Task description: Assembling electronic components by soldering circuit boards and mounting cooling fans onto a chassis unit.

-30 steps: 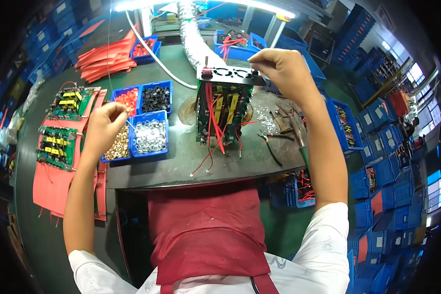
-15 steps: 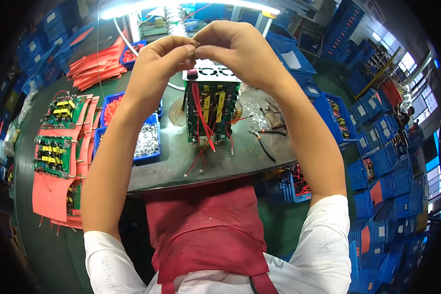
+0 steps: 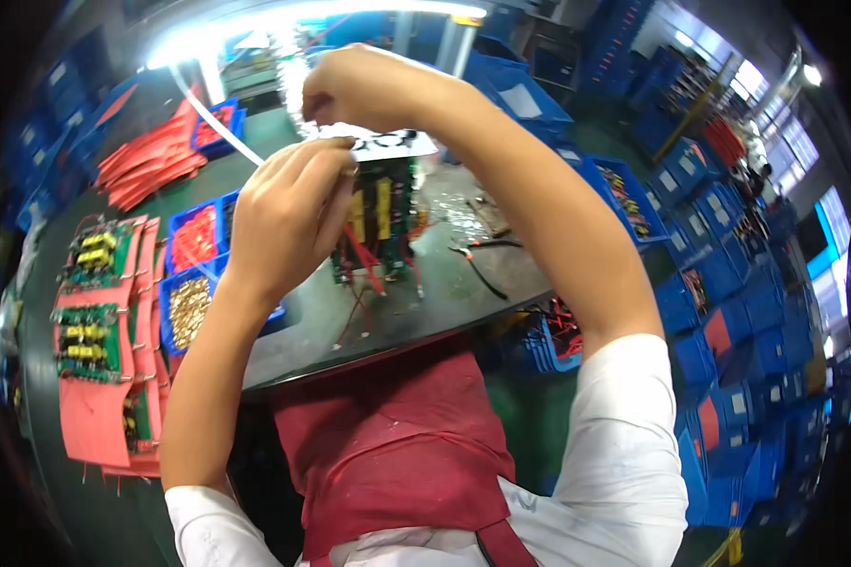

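In front of me stands a green circuit board assembly (image 3: 385,213) with yellow-wrapped parts, red wires and a white end panel (image 3: 399,145) with round fan cutouts. My left hand (image 3: 288,208) is at the panel's left corner, its fingers bent and pressed together; what they grip, if anything, is hidden. Just above and behind the panel, my right hand (image 3: 355,90) is curled with fingertips pointing down. Anything in its fingers is too small or covered to make out.
Left of the assembly sit blue bins with red parts (image 3: 195,236) and brass-coloured parts (image 3: 190,309). Boards (image 3: 92,342) lie on pink sheets at far left. Pliers (image 3: 482,265) with dark handles rest on the bench to the right. A lit lamp (image 3: 321,19) spans the back.
My hands, fingertips together above the panel before, have parted. The left came down and nearer, beside the assembly's upper left; the right shifted left. The whole view has also shifted.
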`<state>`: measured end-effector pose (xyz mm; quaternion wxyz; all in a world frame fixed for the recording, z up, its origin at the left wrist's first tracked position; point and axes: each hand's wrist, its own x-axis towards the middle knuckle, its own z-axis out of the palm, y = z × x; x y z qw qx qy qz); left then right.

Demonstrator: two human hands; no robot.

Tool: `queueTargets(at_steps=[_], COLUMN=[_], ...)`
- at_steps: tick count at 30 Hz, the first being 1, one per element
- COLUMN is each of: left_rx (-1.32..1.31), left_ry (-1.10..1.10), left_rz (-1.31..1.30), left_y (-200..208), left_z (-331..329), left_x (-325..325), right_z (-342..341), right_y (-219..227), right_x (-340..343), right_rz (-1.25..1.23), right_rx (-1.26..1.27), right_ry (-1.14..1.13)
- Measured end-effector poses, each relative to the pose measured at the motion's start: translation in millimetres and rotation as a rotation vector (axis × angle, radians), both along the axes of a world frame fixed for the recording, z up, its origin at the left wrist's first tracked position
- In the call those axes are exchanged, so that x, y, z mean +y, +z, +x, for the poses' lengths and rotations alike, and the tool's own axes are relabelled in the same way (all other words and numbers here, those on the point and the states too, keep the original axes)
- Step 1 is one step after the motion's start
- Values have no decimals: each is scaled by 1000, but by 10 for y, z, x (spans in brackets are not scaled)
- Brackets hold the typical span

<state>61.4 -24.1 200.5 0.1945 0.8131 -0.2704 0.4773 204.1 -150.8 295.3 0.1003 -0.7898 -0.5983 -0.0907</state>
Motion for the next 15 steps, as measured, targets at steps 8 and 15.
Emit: queueTargets(at_steps=[8, 15], left_rx=[75, 115], left_ry=[210, 247], left_rz=[226, 247], left_y=[-171, -137], left_z=[40, 126], left_x=[-808, -1138], right_z=[166, 322], right_y=[-128, -46], right_x=[-229, -494], right_rz=[-104, -232], right_rx=[-164, -168], right_ry=[-32, -44])
